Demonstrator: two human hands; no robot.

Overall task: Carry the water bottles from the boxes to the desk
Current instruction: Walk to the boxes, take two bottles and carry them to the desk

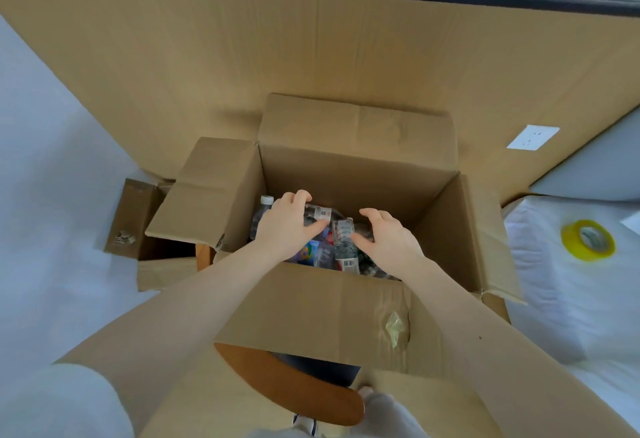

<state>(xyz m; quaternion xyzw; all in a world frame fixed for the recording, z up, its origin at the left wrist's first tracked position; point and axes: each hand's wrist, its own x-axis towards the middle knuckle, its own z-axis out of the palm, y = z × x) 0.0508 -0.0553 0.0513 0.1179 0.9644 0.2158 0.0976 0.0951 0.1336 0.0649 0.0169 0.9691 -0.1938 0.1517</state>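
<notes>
A large open cardboard box (pixel 332 306) stands in front of me with several clear water bottles lying at its bottom. Both my hands reach down into it. My left hand (pixel 289 224) curls its fingers and thumb round a bottle (pixel 317 214) with a white label. My right hand (pixel 386 236) curls over another labelled bottle (pixel 344 243), thumb against its side. A white-capped bottle (pixel 265 205) stands at the box's left wall.
A smaller open box (pixel 138 229) sits to the left. A wooden chair seat (pixel 287 385) shows under the big box. On the right is a white surface with a yellow tape roll (pixel 588 239). A wall socket (pixel 532 137) is behind.
</notes>
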